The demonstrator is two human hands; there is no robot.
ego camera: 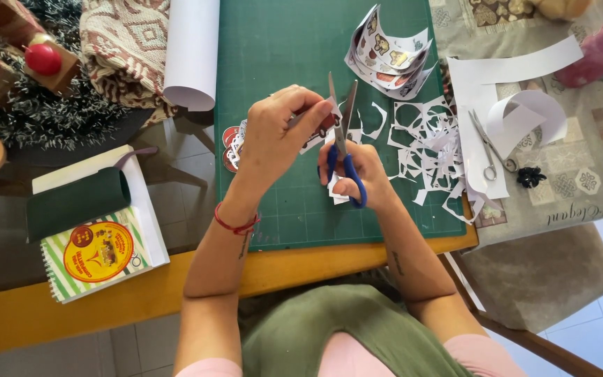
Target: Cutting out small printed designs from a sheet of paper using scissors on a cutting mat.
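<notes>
Scissors [343, 150] and sticker paper [319, 129] over mat [273, 56]

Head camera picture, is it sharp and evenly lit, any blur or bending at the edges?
Head view: soft, even daylight with faint shadows; the left hand, right hand and blue-handled scissors look sharp on the green cutting mat; the table edge bows slightly, suggesting wide-angle distortion.

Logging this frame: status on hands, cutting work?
Left hand pinches small printed paper cutout. Right hand grips blue-handled scissors, blades open. White paper scraps alongside, clear.
</notes>
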